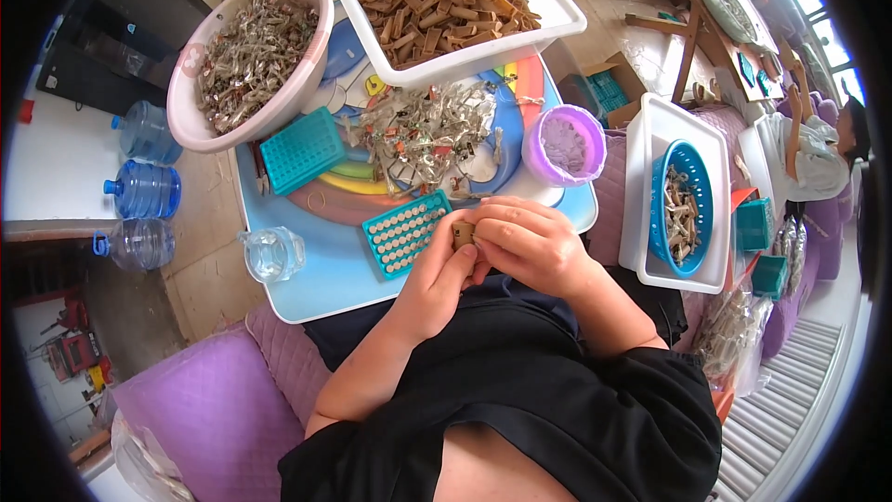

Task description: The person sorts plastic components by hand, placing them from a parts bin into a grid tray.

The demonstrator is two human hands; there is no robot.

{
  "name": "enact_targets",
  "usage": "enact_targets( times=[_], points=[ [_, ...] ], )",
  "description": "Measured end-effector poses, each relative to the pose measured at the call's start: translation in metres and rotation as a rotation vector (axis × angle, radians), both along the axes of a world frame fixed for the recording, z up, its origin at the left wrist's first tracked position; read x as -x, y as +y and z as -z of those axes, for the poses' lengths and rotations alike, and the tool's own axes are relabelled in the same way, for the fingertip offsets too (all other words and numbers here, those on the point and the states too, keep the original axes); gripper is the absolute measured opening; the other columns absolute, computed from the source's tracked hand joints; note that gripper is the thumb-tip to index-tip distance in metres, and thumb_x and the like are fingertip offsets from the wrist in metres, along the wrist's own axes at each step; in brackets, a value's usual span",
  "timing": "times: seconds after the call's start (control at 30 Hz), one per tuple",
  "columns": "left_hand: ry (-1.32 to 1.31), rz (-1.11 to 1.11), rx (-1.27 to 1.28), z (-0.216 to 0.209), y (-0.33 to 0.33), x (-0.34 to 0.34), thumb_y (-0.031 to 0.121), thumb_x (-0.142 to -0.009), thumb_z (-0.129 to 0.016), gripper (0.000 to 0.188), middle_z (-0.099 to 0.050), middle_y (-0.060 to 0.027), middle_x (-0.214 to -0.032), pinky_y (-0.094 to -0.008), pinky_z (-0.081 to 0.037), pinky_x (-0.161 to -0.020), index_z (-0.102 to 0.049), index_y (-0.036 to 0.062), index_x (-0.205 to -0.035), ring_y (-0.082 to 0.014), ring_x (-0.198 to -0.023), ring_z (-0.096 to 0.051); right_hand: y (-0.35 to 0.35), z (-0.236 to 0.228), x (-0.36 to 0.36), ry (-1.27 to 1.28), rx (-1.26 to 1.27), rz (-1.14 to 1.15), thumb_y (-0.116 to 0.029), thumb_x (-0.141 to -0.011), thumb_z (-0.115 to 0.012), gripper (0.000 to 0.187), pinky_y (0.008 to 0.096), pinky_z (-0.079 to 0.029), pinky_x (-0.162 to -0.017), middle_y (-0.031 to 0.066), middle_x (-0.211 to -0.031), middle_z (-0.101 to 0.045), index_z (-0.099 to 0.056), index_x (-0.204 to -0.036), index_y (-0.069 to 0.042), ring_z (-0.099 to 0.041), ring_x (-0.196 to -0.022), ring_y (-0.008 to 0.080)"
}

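My left hand (439,271) and my right hand (531,240) meet over the table's near edge. Between their fingertips is a small brown block (463,233) with a dark notch or hole; both hands are closed on it. Just left of it lies a teal tray (370,224) with rows of pale round pieces. Beyond that, a heap of small clear-and-metal parts (423,130) covers the middle of the patterned blue table (321,293). A second teal tray (302,151), its holes visible, rests left of the heap. At the heap's right stands a purple tub (534,153) holding pale grey material.
A pink basin (190,135) of similar parts and a white bin (557,26) of brown pieces stand at the back. A water jug (271,255) is at the table's left. On the right, a blue basket (658,214) sits in a white tray (634,256). Another person (813,163) works at far right.
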State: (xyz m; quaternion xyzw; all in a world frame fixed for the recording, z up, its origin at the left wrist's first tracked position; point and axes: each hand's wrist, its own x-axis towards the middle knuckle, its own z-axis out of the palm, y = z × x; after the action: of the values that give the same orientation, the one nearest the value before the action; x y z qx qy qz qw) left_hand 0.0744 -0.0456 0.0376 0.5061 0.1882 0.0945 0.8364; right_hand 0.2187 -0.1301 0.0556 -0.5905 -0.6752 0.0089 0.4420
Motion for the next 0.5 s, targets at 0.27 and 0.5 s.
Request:
enact_targets(
  times=[0.27, 0.5],
  points=[
    [-0.022, 0.007, 0.095, 0.017, -0.001, 0.003, 0.011, -0.094, -0.033, 0.033, -0.048, -0.0016, -0.078, -0.018, -0.03, -0.055, -0.039, 0.0046, -0.125, -0.0056, -0.065, -0.041, -0.008, 0.008, 0.0, 0.23, 0.104, 0.006, -0.001, -0.073, -0.066, 0.016, 0.0353, -0.052, -0.072, 0.0124, -0.089, -0.064, -0.059, -0.088, -0.002, -0.064, -0.079, 0.0294],
    [0.018, -0.002, 0.075, 0.021, -0.004, -0.001, 0.012, -0.094, -0.033, 0.032, -0.045, -0.0004, -0.074, -0.0186, -0.03, -0.054, -0.04, 0.0038, -0.124, -0.0056, -0.062, -0.039, -0.011, 0.017, 0.004, 0.033, -0.002, 0.054, -0.005, -0.073, -0.066, 0.017, 0.034, -0.053, -0.073, 0.0111, -0.089, -0.064, -0.059, -0.088, -0.001, -0.065, -0.079, 0.0263]
  ],
)
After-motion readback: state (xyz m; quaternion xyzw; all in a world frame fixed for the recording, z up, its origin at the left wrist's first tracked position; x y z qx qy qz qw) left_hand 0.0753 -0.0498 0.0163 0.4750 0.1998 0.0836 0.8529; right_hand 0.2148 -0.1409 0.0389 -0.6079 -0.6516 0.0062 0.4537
